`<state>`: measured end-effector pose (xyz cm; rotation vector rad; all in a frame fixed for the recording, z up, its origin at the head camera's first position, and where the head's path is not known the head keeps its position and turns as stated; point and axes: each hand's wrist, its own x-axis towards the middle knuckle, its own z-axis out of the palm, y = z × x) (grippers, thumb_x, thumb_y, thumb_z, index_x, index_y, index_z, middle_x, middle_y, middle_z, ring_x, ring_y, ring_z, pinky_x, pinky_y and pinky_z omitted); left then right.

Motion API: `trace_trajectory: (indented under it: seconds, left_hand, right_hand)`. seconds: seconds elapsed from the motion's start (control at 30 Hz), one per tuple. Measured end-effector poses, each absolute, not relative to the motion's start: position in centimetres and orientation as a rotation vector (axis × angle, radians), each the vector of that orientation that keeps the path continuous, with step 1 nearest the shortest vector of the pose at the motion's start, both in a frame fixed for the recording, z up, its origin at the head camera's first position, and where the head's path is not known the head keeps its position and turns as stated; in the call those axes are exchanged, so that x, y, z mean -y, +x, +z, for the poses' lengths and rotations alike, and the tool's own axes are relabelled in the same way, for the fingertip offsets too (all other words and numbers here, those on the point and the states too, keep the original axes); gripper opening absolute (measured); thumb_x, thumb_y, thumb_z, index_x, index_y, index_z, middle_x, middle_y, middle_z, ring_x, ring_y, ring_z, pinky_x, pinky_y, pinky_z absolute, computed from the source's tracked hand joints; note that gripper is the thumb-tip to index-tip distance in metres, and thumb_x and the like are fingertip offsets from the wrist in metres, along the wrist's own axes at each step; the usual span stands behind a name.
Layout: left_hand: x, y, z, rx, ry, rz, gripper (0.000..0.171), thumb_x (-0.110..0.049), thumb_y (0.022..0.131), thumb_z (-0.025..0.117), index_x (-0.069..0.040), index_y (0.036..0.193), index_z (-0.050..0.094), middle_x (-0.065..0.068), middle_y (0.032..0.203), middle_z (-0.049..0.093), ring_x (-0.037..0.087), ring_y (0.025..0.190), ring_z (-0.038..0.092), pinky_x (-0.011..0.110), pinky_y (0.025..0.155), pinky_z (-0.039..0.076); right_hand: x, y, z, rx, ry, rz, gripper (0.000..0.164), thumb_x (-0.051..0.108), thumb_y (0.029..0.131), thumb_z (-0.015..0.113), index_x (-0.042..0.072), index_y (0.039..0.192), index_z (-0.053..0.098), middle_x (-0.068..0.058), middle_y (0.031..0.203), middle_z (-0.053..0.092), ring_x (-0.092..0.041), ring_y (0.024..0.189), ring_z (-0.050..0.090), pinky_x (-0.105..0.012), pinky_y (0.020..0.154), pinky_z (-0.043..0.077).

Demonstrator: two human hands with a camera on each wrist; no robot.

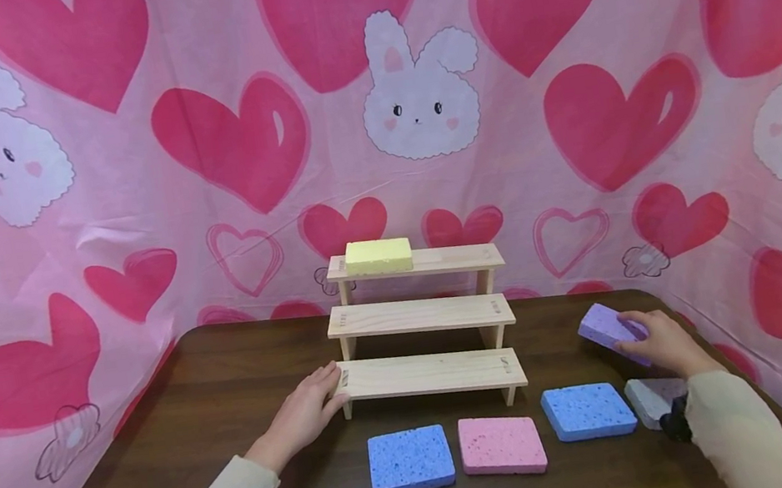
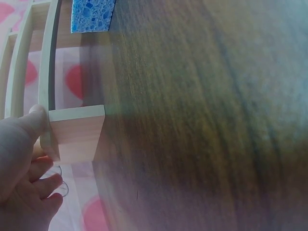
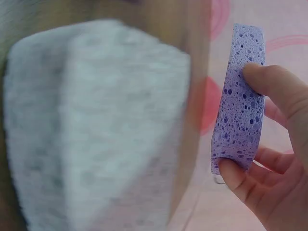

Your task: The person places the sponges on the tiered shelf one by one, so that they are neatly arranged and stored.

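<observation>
My right hand (image 1: 659, 340) grips a purple sponge (image 1: 604, 326) at the right side of the table, tilted up. The right wrist view shows the thumb on the broad face of this porous sponge (image 3: 243, 96) and another finger at its lower end. At the centre stands a three-tier wooden shelf (image 1: 433, 373). With thumb and fingers, my left hand (image 1: 302, 413) holds the left end of its lowest board; in the left wrist view the thumb lies on the board's edge (image 2: 45, 77). A yellow sponge (image 1: 378, 257) sits at the left of the top tier.
On the dark wooden table (image 1: 210, 406), a blue sponge (image 1: 411, 462), a pink sponge (image 1: 501, 445), another blue sponge (image 1: 589, 412) and a grey sponge (image 1: 649, 399) lie in a row in front of the shelf. A pink heart-patterned cloth (image 1: 350, 174) hangs around the table.
</observation>
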<state>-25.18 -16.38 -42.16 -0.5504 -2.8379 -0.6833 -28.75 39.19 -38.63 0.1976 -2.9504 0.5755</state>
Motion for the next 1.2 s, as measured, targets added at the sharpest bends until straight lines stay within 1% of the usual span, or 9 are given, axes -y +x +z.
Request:
trace_trajectory:
  seconds: [0.17, 0.37, 0.57, 0.77, 0.93, 1.1, 1.2]
  left_hand:
    - [16.4, -25.2, -42.2, 2.838, -0.547, -0.686, 0.055, -0.025, 0.086, 0.066, 0.001, 0.131, 0.049, 0.016, 0.137, 0.043, 0.034, 0.126, 0.038, 0.049, 0.098, 0.034]
    - [16.3, -25.2, -42.1, 2.837, -0.553, -0.68, 0.054, -0.025, 0.086, 0.066, 0.001, 0.131, 0.049, 0.017, 0.137, 0.043, 0.035, 0.125, 0.038, 0.049, 0.098, 0.035]
    - [16.3, -25.1, -42.1, 2.834, -0.552, -0.689, 0.054, -0.024, 0.086, 0.066, 0.002, 0.13, 0.05, 0.017, 0.137, 0.043, 0.035, 0.125, 0.038, 0.05, 0.098, 0.034]
    - [16.4, -25.1, -42.0, 2.839, -0.546, -0.688, 0.055, -0.025, 0.085, 0.067, 0.001, 0.131, 0.05, 0.017, 0.137, 0.043, 0.035, 0.125, 0.038, 0.05, 0.098, 0.035]
    - [16.4, -25.2, -42.0, 2.846, -0.538, -0.696, 0.055, -0.026, 0.086, 0.066, 0.001, 0.131, 0.049, 0.016, 0.138, 0.042, 0.035, 0.126, 0.038, 0.049, 0.098, 0.034]
    - [16.3, -25.3, -42.1, 2.853, -0.533, -0.697, 0.055, -0.027, 0.086, 0.065, 0.0, 0.131, 0.049, 0.016, 0.138, 0.042, 0.034, 0.126, 0.038, 0.049, 0.098, 0.034]
    - [16.3, -25.3, -42.1, 2.854, -0.532, -0.698, 0.055, -0.027, 0.086, 0.065, 0.0, 0.132, 0.049, 0.016, 0.138, 0.042, 0.035, 0.126, 0.038, 0.049, 0.098, 0.034]
  right_hand:
    - [-38.5, -28.7, -36.9, 2.928, 0.204, 0.613, 0.07, 0.033, 0.078, 0.072, -0.006, 0.129, 0.044, -0.036, 0.118, 0.04, -0.05, 0.103, 0.038, -0.066, 0.081, 0.037]
    - [-37.7, -29.0, -34.7, 2.864, 0.296, 0.603, 0.064, 0.028, 0.079, 0.072, -0.006, 0.128, 0.047, -0.036, 0.122, 0.041, -0.052, 0.107, 0.038, -0.067, 0.084, 0.034]
    - [-37.0, -29.5, -33.2, 2.802, 0.37, 0.534, 0.062, 0.026, 0.077, 0.073, -0.008, 0.124, 0.05, -0.036, 0.114, 0.046, -0.05, 0.099, 0.043, -0.065, 0.082, 0.037]
    - [-36.1, -29.4, -31.7, 2.804, 0.38, 0.562, 0.065, 0.028, 0.078, 0.073, -0.005, 0.128, 0.046, -0.033, 0.117, 0.042, -0.048, 0.101, 0.04, -0.065, 0.08, 0.039]
    - [-35.3, -29.6, -30.4, 2.766, 0.45, 0.523, 0.062, 0.025, 0.078, 0.073, -0.007, 0.125, 0.049, -0.033, 0.112, 0.045, -0.046, 0.096, 0.043, -0.062, 0.078, 0.042]
    - [-34.5, -30.0, -29.4, 2.736, 0.494, 0.495, 0.06, 0.023, 0.077, 0.074, -0.008, 0.124, 0.051, -0.033, 0.111, 0.048, -0.044, 0.097, 0.044, -0.062, 0.08, 0.041]
    - [-34.1, -30.3, -28.8, 2.747, 0.491, 0.496, 0.062, 0.024, 0.077, 0.074, -0.007, 0.125, 0.05, -0.032, 0.115, 0.046, -0.045, 0.101, 0.042, -0.064, 0.082, 0.039]
